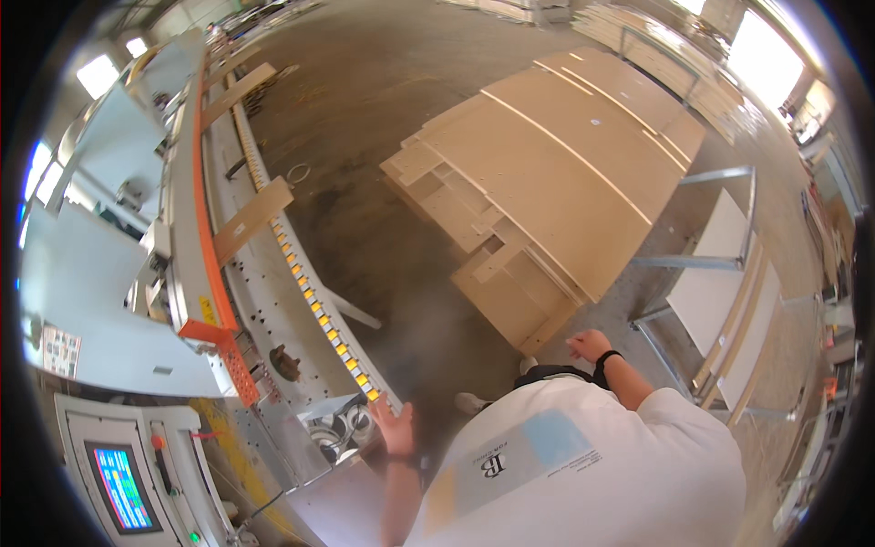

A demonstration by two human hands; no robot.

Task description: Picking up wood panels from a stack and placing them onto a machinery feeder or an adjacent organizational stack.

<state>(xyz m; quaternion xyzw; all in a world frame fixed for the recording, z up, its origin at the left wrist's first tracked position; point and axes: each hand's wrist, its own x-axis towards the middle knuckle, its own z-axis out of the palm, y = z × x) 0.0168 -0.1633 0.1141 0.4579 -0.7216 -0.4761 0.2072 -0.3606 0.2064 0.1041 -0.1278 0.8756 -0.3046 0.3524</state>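
Observation:
My left hand [393,427] is at the near end of a long edge-processing machine, its fingers spread by the end of a conveyor track [321,314] set with yellow and white pads. The fingertips seem to touch the track's end; nothing shows in the grasp. My right hand [591,345], with a black band at the wrist, hangs beside my body with curled fingers and nothing visible in them. Below it lies the near corner of a large stack of brown boards [574,182]. A narrow brown panel [253,221] lies across the machine, with another panel [239,95] farther along it.
A control cabinet with a lit screen [124,488] stands at the lower left. An orange guard beam [202,182] runs along the machine. To the right is a metal frame rack [700,262] beside leaning white panels [715,264]. More board stacks [652,55] lie farther back.

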